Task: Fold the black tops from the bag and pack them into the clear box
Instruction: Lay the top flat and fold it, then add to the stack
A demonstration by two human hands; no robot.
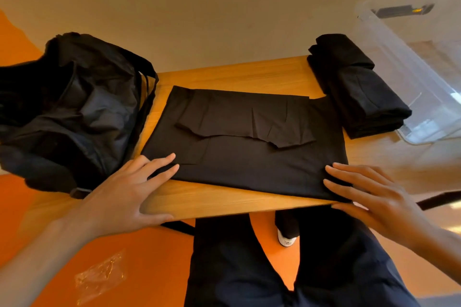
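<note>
The black top [249, 157] lies flat between my hands, with my left hand [129, 189] and right hand [369, 197] both spread open and my fingers resting on its near corners. It looks light and limp, so I'd pinch those corners right under my fingertips.

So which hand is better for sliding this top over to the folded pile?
Probably the right hand. It touches the top at its near right corner, on the same side as the folded pile and clear box. The left hand sits by the bag, farther away.
</note>
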